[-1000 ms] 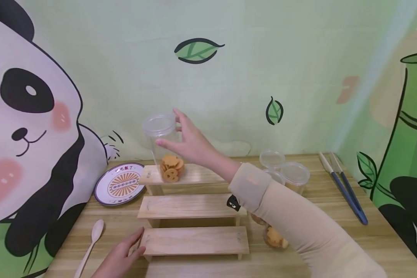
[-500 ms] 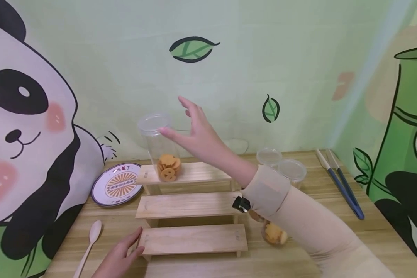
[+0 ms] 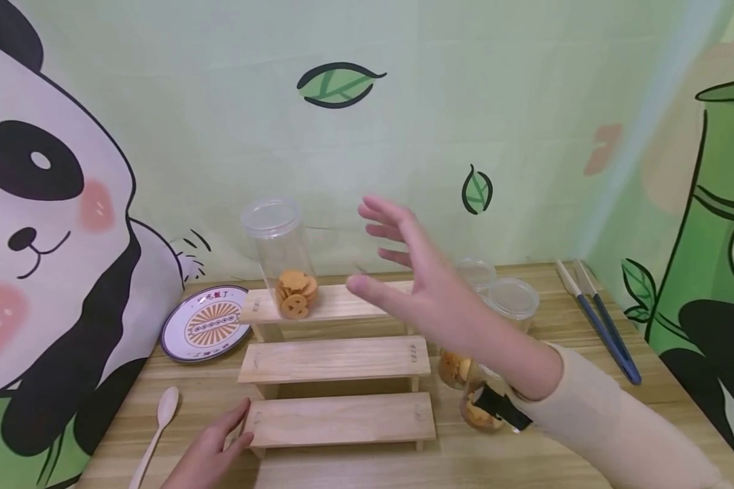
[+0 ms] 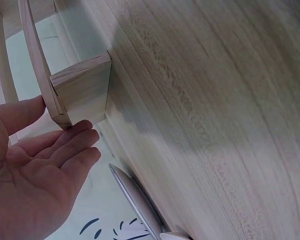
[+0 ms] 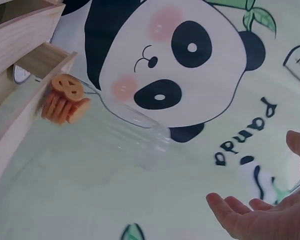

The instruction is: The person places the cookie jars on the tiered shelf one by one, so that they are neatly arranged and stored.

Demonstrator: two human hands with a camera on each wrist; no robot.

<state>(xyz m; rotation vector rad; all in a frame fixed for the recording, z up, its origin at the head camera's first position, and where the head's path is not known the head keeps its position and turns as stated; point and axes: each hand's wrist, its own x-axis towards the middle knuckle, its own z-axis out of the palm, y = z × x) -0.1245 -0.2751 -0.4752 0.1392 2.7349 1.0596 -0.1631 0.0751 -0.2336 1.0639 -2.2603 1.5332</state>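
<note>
A clear lidded jar (image 3: 278, 251) with pretzel-shaped biscuits (image 3: 295, 293) at its bottom stands upright at the left end of the top tier of a three-tier wooden display rack (image 3: 336, 356). My left hand (image 3: 208, 448) grips the left end of the lowest tier; in the left wrist view the thumb (image 4: 25, 115) lies on one side of the board and the fingers (image 4: 70, 147) on the other. My right hand (image 3: 412, 272) hangs in the air right of the jar, fingers spread, holding nothing. The jar shows apart from this hand in the right wrist view as well.
Several more clear lidded jars (image 3: 515, 299) of biscuits stand right of the rack, partly hidden by my right forearm. A patterned plate (image 3: 177, 333) and a spoon (image 3: 168, 407) lie at the left, blue-handled tongs (image 3: 612, 339) at the right. A panda-print backdrop rises behind.
My right hand has let go of the jar and drawn away to the right, fingers spread. The jar stays on the top tier. My left hand keeps its grip on the rack.
</note>
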